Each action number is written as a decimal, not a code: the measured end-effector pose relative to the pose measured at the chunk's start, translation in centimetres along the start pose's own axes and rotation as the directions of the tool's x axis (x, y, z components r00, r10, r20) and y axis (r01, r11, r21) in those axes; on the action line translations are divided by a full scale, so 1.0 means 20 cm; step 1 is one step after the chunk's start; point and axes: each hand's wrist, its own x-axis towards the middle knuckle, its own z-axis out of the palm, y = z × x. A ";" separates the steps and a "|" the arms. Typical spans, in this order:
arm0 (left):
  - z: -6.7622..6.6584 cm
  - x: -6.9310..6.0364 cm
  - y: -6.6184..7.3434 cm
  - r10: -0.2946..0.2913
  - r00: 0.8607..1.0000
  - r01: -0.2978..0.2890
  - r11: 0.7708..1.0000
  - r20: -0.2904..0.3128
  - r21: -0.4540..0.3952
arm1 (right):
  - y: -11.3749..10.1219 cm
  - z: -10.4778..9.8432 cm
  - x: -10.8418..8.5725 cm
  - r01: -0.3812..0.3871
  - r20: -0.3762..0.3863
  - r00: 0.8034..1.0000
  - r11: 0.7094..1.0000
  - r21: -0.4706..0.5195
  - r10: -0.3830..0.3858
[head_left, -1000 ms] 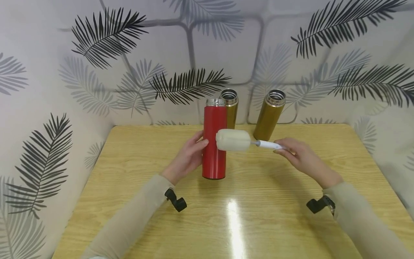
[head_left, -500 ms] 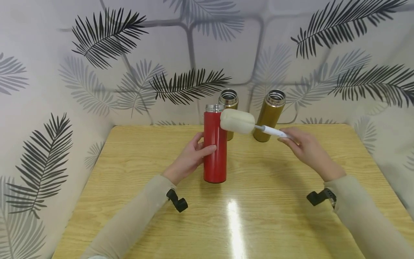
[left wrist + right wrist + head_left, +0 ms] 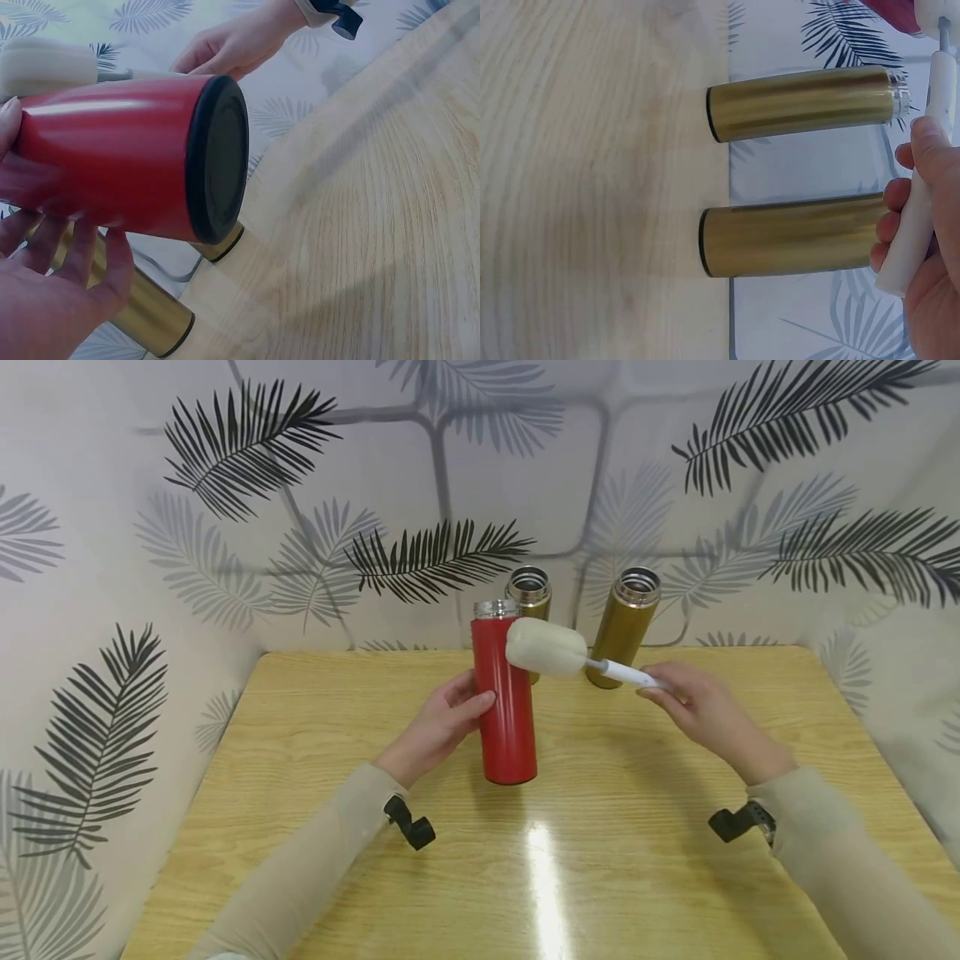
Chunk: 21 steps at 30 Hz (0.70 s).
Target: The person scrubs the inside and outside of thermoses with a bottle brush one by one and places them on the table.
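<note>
My left hand [image 3: 438, 727] grips a red bottle [image 3: 508, 718] around its side, thumb across the front; the bottle is open at the top and leans slightly left. Its black base [image 3: 221, 157] faces the left wrist view, off the table. My right hand [image 3: 712, 714] holds the white handle [image 3: 626, 673] of a brush, seen also as a handle [image 3: 919, 217] in the right wrist view. The cream sponge head [image 3: 546, 647] lies across the front of the bottle's upper part, outside its mouth; whether they touch I cannot tell.
Two gold bottles without lids stand at the table's back edge: one [image 3: 622, 622] to the right, one [image 3: 538, 606] partly hidden behind the red bottle and sponge. Behind the wooden table [image 3: 600, 860] is a leaf-patterned backdrop [image 3: 517, 485].
Compared with a second ago, the sponge is higher on the red bottle, having risen and then dipped slightly. The bottle's base has swung right, tilting it. Both hands keep their holds.
</note>
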 end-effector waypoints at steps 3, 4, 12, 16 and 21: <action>0.00 0.00 0.01 -0.001 1.000 0.000 0.999 -0.018 -0.039 | 0.00 0.03 -0.02 0.031 0.014 0.999 0.999 0.022 -0.031; 0.00 0.00 0.02 0.002 1.000 -0.003 0.998 -0.024 -0.058 | 0.00 0.03 -0.03 0.039 0.021 0.999 0.999 0.036 -0.040; -0.04 0.00 0.06 0.048 0.998 -0.053 0.991 -0.038 -0.125 | 0.00 0.07 -0.11 0.086 0.085 0.992 0.993 0.087 -0.093; -0.05 0.01 0.07 0.071 0.997 -0.075 0.989 -0.032 -0.129 | 0.00 0.07 -0.14 0.077 0.119 0.989 0.992 0.099 -0.089; -0.05 0.01 0.08 0.078 0.996 -0.083 0.986 -0.039 -0.145 | -0.01 0.07 -0.16 0.080 0.134 0.986 0.990 0.118 -0.096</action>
